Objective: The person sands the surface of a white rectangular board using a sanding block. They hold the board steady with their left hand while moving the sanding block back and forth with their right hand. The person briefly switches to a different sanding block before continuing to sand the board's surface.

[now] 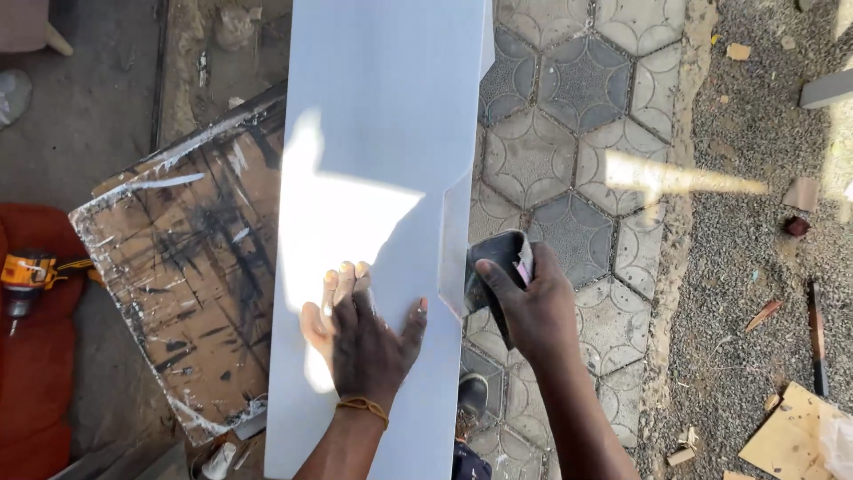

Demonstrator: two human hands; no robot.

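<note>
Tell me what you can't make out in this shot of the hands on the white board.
Head view:
- Sanding pad: abrasive face hidden behind the right hand and board edge.
- White board: both ends cut off by the frame.
- Board under the left hand: covered by the palm.
- Yellow drill: partly hidden by red cloth.

A long white board (373,133) lies flat, partly in sun. A dark sanding block (499,258) with pink paper touches its right edge, where a notch is cut.
</note>
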